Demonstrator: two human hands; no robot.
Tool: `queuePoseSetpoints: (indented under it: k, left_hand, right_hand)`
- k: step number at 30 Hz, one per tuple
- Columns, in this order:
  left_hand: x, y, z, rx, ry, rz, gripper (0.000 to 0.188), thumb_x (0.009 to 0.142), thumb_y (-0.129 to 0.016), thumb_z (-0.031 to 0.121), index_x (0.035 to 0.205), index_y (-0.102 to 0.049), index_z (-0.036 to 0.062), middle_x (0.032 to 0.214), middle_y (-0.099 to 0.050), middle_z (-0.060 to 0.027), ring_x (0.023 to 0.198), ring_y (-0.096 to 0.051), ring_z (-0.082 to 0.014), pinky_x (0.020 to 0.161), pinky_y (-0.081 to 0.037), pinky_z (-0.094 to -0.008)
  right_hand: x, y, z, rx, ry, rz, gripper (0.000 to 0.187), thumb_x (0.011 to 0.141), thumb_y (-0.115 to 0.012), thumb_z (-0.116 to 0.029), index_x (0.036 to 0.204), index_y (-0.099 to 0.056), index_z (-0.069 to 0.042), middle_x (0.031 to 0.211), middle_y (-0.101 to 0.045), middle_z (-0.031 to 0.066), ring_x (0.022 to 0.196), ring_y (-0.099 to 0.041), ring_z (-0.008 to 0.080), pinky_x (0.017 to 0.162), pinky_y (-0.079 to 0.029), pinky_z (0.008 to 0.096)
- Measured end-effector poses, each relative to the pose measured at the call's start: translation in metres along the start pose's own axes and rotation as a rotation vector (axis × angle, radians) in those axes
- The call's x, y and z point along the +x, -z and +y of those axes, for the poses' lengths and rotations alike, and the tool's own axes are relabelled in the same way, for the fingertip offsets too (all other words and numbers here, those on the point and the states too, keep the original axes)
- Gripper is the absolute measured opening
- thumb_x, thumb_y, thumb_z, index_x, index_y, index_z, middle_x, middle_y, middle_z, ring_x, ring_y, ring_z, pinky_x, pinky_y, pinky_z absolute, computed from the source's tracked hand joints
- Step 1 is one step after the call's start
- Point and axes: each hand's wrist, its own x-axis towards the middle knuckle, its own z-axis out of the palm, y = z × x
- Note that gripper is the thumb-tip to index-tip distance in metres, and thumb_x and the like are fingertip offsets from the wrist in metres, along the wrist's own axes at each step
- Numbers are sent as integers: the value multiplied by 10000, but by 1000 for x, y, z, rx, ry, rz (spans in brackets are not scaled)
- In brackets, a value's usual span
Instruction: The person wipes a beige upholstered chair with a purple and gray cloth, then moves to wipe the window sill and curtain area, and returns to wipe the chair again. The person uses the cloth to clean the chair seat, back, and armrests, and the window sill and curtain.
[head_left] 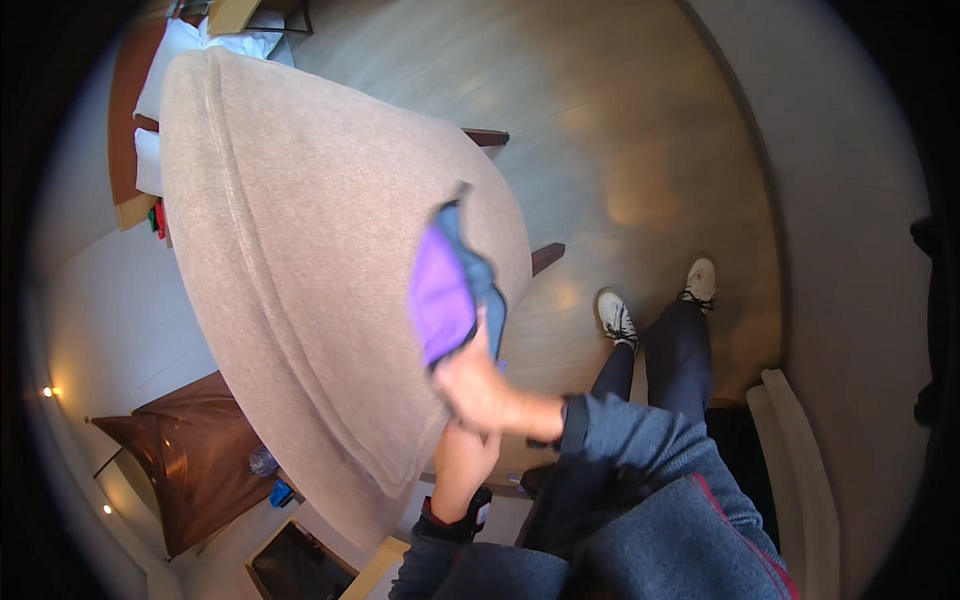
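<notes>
A purple and dark blue fabric piece (443,295) with a short dark strap end at its top hangs over a beige upholstered seat (330,220); motion blurs it and its exact kind does not show. My right hand (473,385) grips its lower end, the thumb laid along the dark blue side. Just below, my left hand (466,455), with a dark band at the wrist, is close against the right hand. The left fingers are hidden behind the right hand, so whether they hold the fabric does not show.
Dark wooden legs (548,258) stick out from under the seat over the wood floor (610,130). My feet in white shoes (616,318) stand on the right. White pillows (165,70) lie at the far left; a shiny brown cloth (190,450) and a small blue item (282,493) are lower left.
</notes>
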Motion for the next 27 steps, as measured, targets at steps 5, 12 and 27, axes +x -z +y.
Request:
queuePoseSetpoints:
  k: [5, 12, 27]
  left_hand:
    - [11, -6, 2, 92, -215, 31, 653, 902, -641, 255, 1465, -389, 40, 1433, -467, -199, 1296, -480, -346, 1058, -365, -464]
    - [23, -17, 1, 147, -145, 106, 438, 824, -594, 130, 1222, -534, -43, 1141, -604, -248, 1016, -580, -435, 863, -460, -514]
    - [61, -52, -6, 96, -270, 67, 537, 889, -517, 2, 1417, -421, -33, 1311, -562, -228, 1148, -568, -394, 968, -448, -419]
  right_hand:
    - [-3, -18, -22, -243, 280, -101, 547, 889, -599, -394, 1375, -547, -149, 1603, -211, 161, 1483, -39, 451, 1094, 66, 711]
    - [-10, 21, 81, -140, -492, 67, 793, 1006, -316, -560, 1513, -204, 39, 1641, 30, 119, 1498, 80, 359, 1157, -95, 614]
    - [14, 48, 185, -64, -466, 297, 753, 1003, -384, -525, 1489, -281, 42, 1583, -173, 251, 1489, -108, 364, 1197, -98, 473]
